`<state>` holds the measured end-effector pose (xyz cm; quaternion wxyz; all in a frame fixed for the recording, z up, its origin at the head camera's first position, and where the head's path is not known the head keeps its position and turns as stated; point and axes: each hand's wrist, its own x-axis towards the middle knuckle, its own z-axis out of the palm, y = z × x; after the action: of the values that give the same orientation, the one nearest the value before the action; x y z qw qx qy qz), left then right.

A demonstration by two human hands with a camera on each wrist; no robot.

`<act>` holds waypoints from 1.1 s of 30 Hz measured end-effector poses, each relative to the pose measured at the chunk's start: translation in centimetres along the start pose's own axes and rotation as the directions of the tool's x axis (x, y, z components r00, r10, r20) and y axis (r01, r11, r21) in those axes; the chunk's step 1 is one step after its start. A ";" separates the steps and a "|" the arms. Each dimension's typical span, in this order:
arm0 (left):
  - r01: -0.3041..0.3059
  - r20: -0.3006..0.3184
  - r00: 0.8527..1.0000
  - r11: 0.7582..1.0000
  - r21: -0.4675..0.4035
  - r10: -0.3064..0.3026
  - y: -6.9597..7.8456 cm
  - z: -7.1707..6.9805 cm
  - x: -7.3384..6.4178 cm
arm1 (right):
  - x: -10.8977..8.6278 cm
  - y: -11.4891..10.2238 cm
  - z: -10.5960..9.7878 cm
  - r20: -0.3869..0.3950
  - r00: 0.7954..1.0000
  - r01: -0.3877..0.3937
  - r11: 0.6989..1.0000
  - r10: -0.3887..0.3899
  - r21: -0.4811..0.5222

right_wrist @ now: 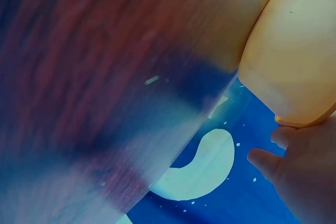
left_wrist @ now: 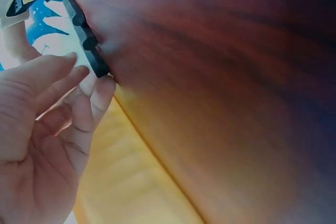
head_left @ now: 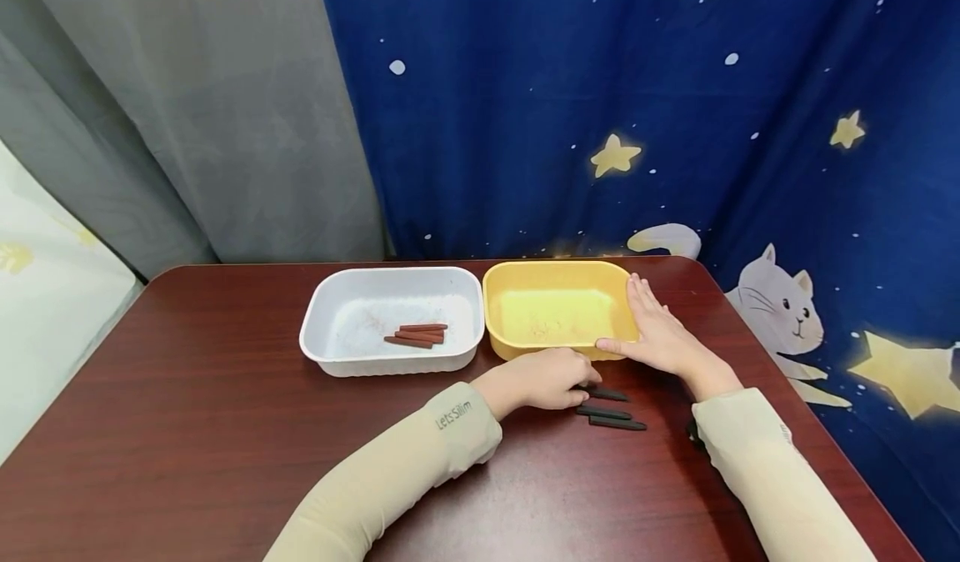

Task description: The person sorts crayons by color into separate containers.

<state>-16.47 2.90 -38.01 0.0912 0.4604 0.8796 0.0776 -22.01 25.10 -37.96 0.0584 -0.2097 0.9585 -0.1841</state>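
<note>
In the head view, several slim reddish-brown sticks (head_left: 414,336) lie in the white tub (head_left: 390,367). Beside it on the right stands a yellow tub (head_left: 532,351), with no sticks visible inside. Three short black sticks (head_left: 617,424) lie on the table before it; the left wrist view shows the black sticks (left_wrist: 90,43) end-on. My left hand (head_left: 542,378) reaches to the left end of the farthest one, a fingertip at its end and the thumb apart from it. My right hand (head_left: 660,337) rests against the yellow tub's right side, fingers extended, thumb at its front.
Both tubs stand near the back edge of the dark red-brown table (head_left: 225,429). Behind hang a grey curtain (head_left: 225,112) and a blue curtain (head_left: 510,128) with stars and a cat. The table's right edge runs close to my right forearm.
</note>
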 end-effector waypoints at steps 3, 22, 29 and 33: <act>0.006 0.006 1.000 1.000 0.013 -0.007 0.1 0.1 0.1 | 0.1 -0.1 0.1 -0.003 1.000 0.004 1.000 -0.004 -0.004; 0.020 0.059 0.998 0.988 -0.154 -0.011 -0.8 -0.6 -1.2 | 0.1 -0.3 -0.1 0.002 1.000 -0.005 1.000 0.005 -0.016; 0.004 0.030 1.000 0.987 -0.159 0.000 -0.9 -1.6 -2.1 | 0.0 -0.2 -0.2 0.001 1.000 -0.005 1.000 0.005 -0.014; 0.005 0.033 0.999 0.988 -0.157 0.000 -1.3 -2.2 -2.4 | 0.0 -0.2 -0.1 0.003 1.000 -0.005 1.000 0.005 -0.010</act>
<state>-16.67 0.06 -35.93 0.1415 0.4517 0.8698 0.1391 -21.99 24.93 -37.76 0.0591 -0.2076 0.9599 -0.1788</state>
